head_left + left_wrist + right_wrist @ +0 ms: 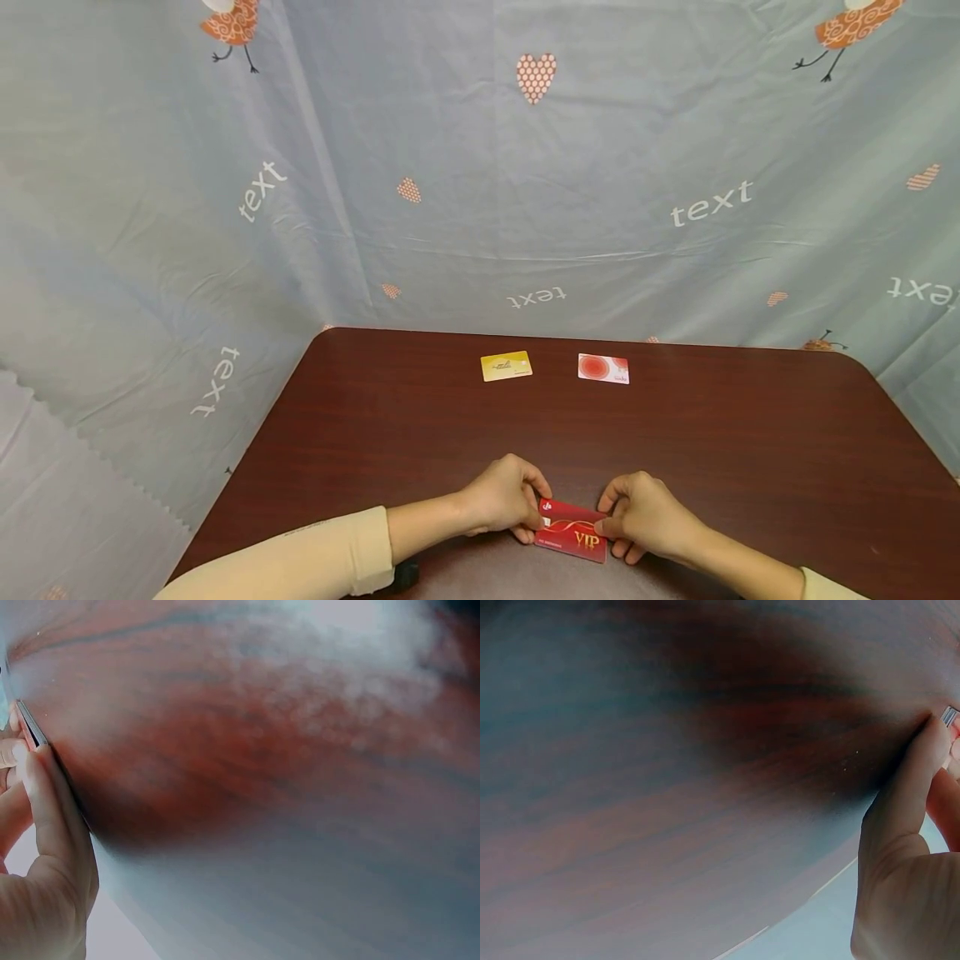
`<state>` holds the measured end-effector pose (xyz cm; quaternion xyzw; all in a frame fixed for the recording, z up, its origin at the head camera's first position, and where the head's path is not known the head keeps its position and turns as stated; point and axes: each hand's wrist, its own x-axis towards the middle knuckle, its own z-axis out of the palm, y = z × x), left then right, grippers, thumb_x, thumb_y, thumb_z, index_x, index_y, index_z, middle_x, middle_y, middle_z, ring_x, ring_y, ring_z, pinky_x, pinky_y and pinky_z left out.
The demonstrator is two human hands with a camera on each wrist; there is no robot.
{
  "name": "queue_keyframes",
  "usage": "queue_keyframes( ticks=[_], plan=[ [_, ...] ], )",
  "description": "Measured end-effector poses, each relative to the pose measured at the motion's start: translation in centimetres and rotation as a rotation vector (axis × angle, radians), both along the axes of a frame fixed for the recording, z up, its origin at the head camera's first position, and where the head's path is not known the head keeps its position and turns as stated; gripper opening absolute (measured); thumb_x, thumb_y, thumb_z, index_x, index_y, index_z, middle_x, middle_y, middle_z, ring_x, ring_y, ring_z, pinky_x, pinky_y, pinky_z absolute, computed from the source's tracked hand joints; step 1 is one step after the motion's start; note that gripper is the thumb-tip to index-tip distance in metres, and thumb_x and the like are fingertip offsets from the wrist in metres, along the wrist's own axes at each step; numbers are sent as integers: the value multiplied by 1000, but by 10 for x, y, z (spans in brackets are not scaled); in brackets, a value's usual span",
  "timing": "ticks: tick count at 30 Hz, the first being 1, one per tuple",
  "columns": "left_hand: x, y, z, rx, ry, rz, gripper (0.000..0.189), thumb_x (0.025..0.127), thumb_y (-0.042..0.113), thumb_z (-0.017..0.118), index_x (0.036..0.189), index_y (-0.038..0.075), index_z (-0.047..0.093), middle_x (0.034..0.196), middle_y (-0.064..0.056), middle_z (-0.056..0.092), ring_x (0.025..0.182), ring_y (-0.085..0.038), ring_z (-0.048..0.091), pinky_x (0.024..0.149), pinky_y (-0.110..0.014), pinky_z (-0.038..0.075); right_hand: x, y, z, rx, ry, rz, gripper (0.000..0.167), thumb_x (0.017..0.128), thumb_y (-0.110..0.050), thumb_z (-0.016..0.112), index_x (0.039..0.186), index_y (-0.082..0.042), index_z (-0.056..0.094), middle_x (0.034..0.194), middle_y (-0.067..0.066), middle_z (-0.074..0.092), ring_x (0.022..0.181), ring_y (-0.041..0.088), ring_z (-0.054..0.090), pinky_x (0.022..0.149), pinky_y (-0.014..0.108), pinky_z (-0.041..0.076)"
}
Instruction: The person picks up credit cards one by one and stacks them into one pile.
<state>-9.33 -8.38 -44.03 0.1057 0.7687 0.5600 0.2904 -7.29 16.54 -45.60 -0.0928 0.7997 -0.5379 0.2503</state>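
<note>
A red card lettered "VIP" in gold is held near the table's front edge, its face toward the head camera. My left hand pinches its left end with the thumb in front. At the opposite end, my right hand grips it the same way, thumb over the face. The left wrist view catches the card's thin edge beside the left fingers. Only a silvery, layered-looking corner of it appears by the right fingertips in the right wrist view.
Toward the back of the dark red-brown wooden table lie a yellow card and a white card with red circles, set apart. A grey printed curtain hangs behind and at both sides. A small dark object sits by the left sleeve.
</note>
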Motion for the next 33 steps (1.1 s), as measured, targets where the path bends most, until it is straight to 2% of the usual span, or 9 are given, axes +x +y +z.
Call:
queue_keyframes(
  ticks=[25, 33],
  plan=[
    [-1, 1, -2, -7, 5, -1, 26, 79, -24, 72, 99, -8, 71, 65, -12, 63, 46, -13, 62, 46, -27, 58, -3, 2, -1, 20, 31, 27, 16, 89, -3, 81, 93, 2, 66, 68, 10, 65, 53, 17, 65, 48, 35, 60],
    [-2, -3, 0, 22, -19, -20, 25, 82, -21, 73, 103, -8, 70, 67, -13, 64, 48, -13, 62, 47, -25, 57, -4, 5, 3, 33, 41, 32, 15, 91, -4, 79, 94, 2, 65, 67, 9, 65, 54, 18, 65, 48, 37, 60]
  ],
)
